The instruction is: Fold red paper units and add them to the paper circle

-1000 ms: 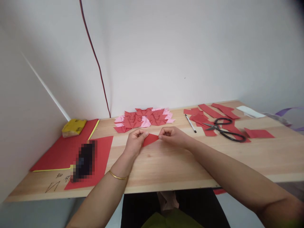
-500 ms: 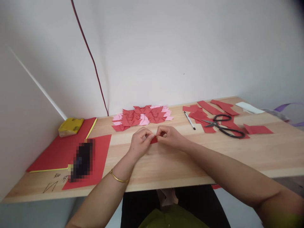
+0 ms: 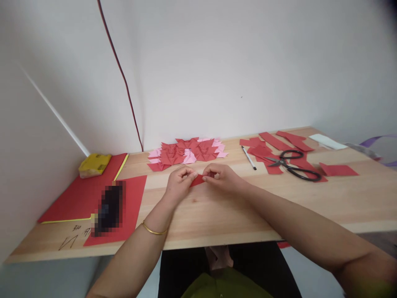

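A small piece of red paper [image 3: 197, 181] is held between my two hands above the middle of the table. My left hand [image 3: 180, 182] pinches its left side between thumb and fingers. At its right end, the thumb and fingertips of my right hand [image 3: 221, 178] pinch it too. Parts of the paper are covered by my fingers, so its full folded shape cannot be made out. Just beyond my hands, a cluster of folded red and pink paper pieces [image 3: 186, 152] lies near the wall.
To the right, black-handled scissors [image 3: 287, 163] rest on red paper scraps [image 3: 273, 140], with a pen [image 3: 249, 157] beside them. A white strip [image 3: 328, 141] lies at the far right. Leftward are red sheets [image 3: 138, 203], a yellow packet [image 3: 95, 164] and a blurred dark object [image 3: 110, 209].
My hands have drawn slightly apart, the left one moving a little leftward. More of the red paper shows between my fingertips.
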Demonstrator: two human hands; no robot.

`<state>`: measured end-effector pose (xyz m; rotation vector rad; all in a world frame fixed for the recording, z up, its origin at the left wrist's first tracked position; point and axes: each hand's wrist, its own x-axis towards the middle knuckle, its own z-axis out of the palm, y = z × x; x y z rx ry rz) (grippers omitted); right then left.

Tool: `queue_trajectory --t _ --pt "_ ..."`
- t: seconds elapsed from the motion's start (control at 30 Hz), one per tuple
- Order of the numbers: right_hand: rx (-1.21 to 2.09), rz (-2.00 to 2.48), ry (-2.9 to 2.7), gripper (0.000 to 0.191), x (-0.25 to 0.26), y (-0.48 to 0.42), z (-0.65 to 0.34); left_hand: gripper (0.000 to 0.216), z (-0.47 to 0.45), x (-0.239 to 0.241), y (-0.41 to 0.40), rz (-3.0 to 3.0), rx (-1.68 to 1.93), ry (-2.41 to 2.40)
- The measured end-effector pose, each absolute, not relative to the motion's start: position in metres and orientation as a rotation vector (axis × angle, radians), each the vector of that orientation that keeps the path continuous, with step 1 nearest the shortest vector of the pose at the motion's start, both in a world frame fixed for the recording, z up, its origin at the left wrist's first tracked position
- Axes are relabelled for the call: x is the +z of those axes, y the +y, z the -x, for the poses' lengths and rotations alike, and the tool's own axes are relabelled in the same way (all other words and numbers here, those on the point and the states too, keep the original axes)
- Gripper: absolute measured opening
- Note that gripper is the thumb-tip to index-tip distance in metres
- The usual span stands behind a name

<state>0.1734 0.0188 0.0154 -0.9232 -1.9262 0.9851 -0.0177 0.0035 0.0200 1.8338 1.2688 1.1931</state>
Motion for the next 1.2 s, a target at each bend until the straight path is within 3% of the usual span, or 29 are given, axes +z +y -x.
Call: queue_trajectory --t 0.3,0.67,0.87,0.97,1.1,1.2 --pt "1.185 0.909 -1.843 0.021 0.019 0.018 -0.177 0.016 0.019 0.014 0.006 -1.707 1.193 1.143" --pt "0.949 0.949 -1.839 0.012 0.025 0.014 -0.174 0.007 0.009 0.019 0.000 -1.718 1.035 1.175" --pt "1.242 0.945 -1.464 0.022 0.022 0.026 -0.187 0.011 0.028 0.014 0.008 -1.655 1.140 1.178" --pt "1.539 0.874 -1.204 0.026 0.019 0.028 -0.186 0.007 0.030 0.010 0.011 -1.689 1.218 1.176" --pt "1.957 0.753 -1.091 0.026 0.018 0.022 -0.181 0.035 0.020 0.013 0.005 -1.916 1.236 1.037" --pt "2.098 0.708 -1.109 0.023 0.016 0.018 -0.177 0.022 0.012 0.018 -0.001 -1.993 1.227 0.933"
